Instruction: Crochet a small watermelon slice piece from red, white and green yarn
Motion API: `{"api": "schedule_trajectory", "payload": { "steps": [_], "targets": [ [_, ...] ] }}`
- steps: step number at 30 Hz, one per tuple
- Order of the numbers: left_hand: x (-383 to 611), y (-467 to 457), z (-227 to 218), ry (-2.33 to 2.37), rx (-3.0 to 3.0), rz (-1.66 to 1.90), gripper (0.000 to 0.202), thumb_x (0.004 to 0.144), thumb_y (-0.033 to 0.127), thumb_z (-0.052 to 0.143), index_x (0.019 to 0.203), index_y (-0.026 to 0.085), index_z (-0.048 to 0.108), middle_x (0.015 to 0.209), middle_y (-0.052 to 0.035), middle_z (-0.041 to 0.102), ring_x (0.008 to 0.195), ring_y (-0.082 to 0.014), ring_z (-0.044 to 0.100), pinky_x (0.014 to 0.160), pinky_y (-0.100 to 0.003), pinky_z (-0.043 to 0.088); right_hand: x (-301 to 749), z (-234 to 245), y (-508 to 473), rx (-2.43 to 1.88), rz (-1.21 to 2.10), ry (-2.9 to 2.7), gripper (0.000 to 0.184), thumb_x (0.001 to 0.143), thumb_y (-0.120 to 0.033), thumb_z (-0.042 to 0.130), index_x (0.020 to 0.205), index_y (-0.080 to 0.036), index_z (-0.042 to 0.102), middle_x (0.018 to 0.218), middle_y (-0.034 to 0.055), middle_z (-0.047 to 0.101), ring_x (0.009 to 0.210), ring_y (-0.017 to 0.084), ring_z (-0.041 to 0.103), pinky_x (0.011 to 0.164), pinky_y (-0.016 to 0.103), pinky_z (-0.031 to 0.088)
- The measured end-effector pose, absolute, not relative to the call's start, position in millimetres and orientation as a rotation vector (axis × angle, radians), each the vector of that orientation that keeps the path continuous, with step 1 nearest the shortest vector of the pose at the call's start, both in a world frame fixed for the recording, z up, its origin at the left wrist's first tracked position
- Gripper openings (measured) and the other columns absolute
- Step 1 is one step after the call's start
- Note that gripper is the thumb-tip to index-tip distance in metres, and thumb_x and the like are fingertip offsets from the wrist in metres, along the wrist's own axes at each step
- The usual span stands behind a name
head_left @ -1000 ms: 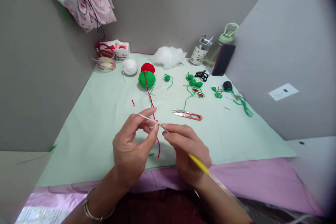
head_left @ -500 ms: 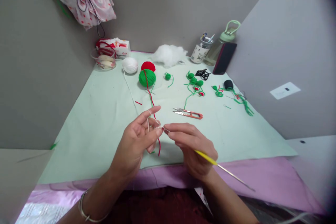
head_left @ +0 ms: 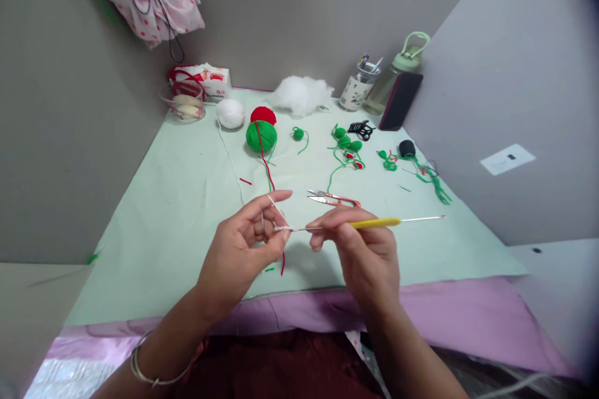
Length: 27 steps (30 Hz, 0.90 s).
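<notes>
My left hand pinches a small white loop of yarn, with the white strand wrapped over its index finger and running back to the white yarn ball. My right hand grips a yellow-handled crochet hook, held level, its tip at the loop between both hands. A red strand trails from the red yarn ball and hangs below my left hand. Both hands hover above the pale green cloth.
A green yarn ball lies next to the red one. Orange thread snips lie just beyond my hands. Small green crocheted pieces, white stuffing, a glass bowl, a pen cup, a bottle and a phone lie farther back.
My right hand has swung the crochet hook from pointing down toward me to lying level, handle out to the right. My left hand still holds the white loop in much the same place.
</notes>
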<state>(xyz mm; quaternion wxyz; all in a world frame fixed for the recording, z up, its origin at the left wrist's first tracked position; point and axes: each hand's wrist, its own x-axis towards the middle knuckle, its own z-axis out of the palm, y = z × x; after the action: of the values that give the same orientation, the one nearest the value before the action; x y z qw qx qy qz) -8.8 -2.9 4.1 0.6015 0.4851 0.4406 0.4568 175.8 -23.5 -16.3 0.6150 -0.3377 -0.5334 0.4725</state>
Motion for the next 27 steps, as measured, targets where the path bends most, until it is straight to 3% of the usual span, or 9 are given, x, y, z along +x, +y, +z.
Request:
{"api": "schedule_trajectory", "payload": {
  "steps": [3, 6, 11, 15, 23, 27],
  "targets": [
    [-6, -2, 3, 0.886, 0.981, 0.979, 0.048, 0.083, 0.022, 0.078, 0.129, 0.021, 0.07, 0.085, 0.0028, 0.062, 0.054, -0.0049, 0.052, 0.05, -0.018, 0.048, 171, -21, -19, -0.753, 1.107, -1.253, 0.018, 0.103, -0.026, 0.064, 0.103, -0.029, 0.082, 0.101, 0.0023, 0.078, 0.087, 0.015, 0.07, 0.079, 0.03, 0.058],
    [-4, -3, -1, 0.839, 0.9, 0.986, 0.048, 0.083, 0.024, 0.081, 0.13, 0.022, 0.07, 0.089, 0.0015, 0.063, 0.056, -0.0052, 0.054, 0.05, -0.018, 0.049, 165, -24, -18, -0.761, 1.077, -1.27, 0.018, 0.103, -0.026, 0.064, 0.104, -0.03, 0.082, 0.105, 0.003, 0.077, 0.093, 0.016, 0.069, 0.081, 0.031, 0.057],
    [-6, -2, -2, 0.838, 0.83, 1.017, 0.06, 0.08, 0.025, 0.087, 0.137, 0.025, 0.068, 0.093, 0.0017, 0.064, 0.052, -0.0031, 0.055, 0.049, -0.018, 0.048, 160, -24, -18, -0.755, 1.03, -1.258, 0.018, 0.103, -0.027, 0.065, 0.104, -0.03, 0.083, 0.096, 0.0031, 0.073, 0.089, 0.016, 0.068, 0.083, 0.032, 0.057],
    [-12, 0, 0, 0.749, 0.739, 0.953, 0.066, 0.081, 0.024, 0.089, 0.142, 0.027, 0.065, 0.091, 0.0028, 0.066, 0.042, 0.0019, 0.046, 0.043, -0.015, 0.037, 159, -19, -17, -0.662, 1.168, -1.102, 0.015, 0.102, -0.03, 0.067, 0.102, -0.029, 0.082, 0.096, 0.0019, 0.072, 0.077, 0.013, 0.071, 0.072, 0.029, 0.06],
    [-16, -1, -1, 0.518, 0.604, 0.826, 0.046, 0.083, 0.022, 0.088, 0.127, 0.025, 0.078, 0.075, 0.0056, 0.058, 0.041, 0.0052, 0.027, 0.039, -0.011, 0.023, 163, -6, -15, -0.698, 1.306, -0.907, 0.016, 0.096, -0.035, 0.075, 0.088, -0.022, 0.081, 0.078, 0.001, 0.07, 0.065, 0.01, 0.067, 0.062, 0.021, 0.057],
    [-8, -3, 0, 0.621, 0.676, 0.938, 0.045, 0.078, 0.021, 0.091, 0.12, 0.028, 0.08, 0.081, 0.0049, 0.062, 0.044, 0.0033, 0.038, 0.04, -0.011, 0.031, 162, -10, -15, -0.699, 1.371, -0.867, 0.016, 0.096, -0.036, 0.075, 0.088, -0.024, 0.08, 0.076, -0.0003, 0.068, 0.062, 0.008, 0.063, 0.059, 0.02, 0.053]
  ]
}}
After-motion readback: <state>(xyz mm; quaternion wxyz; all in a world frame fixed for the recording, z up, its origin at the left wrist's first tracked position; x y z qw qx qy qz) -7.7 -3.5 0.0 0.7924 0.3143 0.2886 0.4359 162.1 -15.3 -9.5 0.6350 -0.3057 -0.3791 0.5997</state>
